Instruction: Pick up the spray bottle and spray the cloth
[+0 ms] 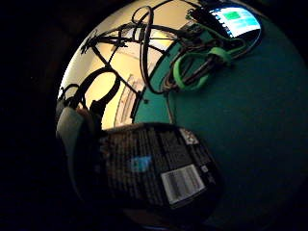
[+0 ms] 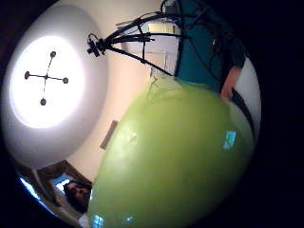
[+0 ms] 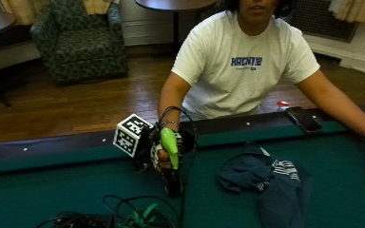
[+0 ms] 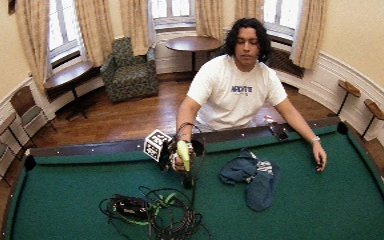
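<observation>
- The gloved right hand (image 3: 160,154) sits left of centre in the outside view, just above the green bench (image 3: 56,190), with its fingers wrapped round the spray bottle (image 3: 169,156), so it is holding the bottle rather than standing open.
- The bottle's long axis runs nearly straight up and down in that view: the lime-green top end lies toward the person, and the dark lower body reaches toward the bottom of the frame, its end close to or on the bench; which of the two cannot be told.
- In the thumb-side palm view the green shell (image 2: 175,161) fills most of the picture, so it lies right against the palm. The little-finger-side view shows the dark labelled body with its barcode (image 1: 159,173).
- Which way the nozzle faces cannot be read from these views.
- The cloth (image 3: 268,178), a rumpled dark blue heap with a striped patch, lies on the bench to the right of the hand, near but apart from the bottle.
- Judged from this, the coming move turns on swinging the bottle rightward and aiming its nozzle at the cloth.
- The bare hand (image 4: 320,161) rests on the bench at the far right, beyond the cloth.
</observation>
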Motion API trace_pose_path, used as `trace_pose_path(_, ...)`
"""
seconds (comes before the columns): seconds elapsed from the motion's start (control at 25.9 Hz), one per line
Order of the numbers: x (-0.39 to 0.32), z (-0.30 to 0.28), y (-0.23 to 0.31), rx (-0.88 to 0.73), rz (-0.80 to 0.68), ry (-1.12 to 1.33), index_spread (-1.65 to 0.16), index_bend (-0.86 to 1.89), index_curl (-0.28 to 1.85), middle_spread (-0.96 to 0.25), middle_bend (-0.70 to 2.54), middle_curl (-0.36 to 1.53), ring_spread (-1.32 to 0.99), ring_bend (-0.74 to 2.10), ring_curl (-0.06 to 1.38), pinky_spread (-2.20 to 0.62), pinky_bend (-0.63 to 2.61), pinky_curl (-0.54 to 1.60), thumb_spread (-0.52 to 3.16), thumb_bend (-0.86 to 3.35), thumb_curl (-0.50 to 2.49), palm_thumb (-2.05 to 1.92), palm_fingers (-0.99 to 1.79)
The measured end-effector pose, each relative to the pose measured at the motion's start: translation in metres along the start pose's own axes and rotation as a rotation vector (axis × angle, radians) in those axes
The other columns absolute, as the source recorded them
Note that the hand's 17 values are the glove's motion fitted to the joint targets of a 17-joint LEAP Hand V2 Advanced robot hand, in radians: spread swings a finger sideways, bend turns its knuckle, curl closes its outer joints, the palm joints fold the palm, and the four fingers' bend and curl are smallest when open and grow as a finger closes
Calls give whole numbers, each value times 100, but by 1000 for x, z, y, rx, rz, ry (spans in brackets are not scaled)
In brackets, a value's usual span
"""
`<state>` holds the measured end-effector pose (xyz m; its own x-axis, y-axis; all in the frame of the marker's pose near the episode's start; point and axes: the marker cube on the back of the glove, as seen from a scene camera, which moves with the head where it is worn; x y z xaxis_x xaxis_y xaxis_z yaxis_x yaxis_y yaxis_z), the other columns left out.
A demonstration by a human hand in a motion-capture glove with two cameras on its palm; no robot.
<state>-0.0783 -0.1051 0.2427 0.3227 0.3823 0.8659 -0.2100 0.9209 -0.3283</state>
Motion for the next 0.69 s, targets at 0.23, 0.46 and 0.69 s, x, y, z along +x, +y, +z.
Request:
trace_pose_path(0.23, -2, 2, 0, 13, -40, 10, -29, 37, 50, -22, 60, 53, -24, 61, 46, -29, 32, 35, 41, -3, 60, 92, 143)
trace_pose_path(0.46, -8, 5, 9, -22, -106, 46, -28, 42, 53, -22, 64, 55, -25, 63, 47, -31, 33, 36, 33, -3, 63, 91, 142)
trace_pose_path(0.69, -36, -6, 21, -17, -216, 134, -27, 44, 55, -21, 65, 55, -24, 65, 47, -31, 35, 37, 28, -3, 66, 90, 140)
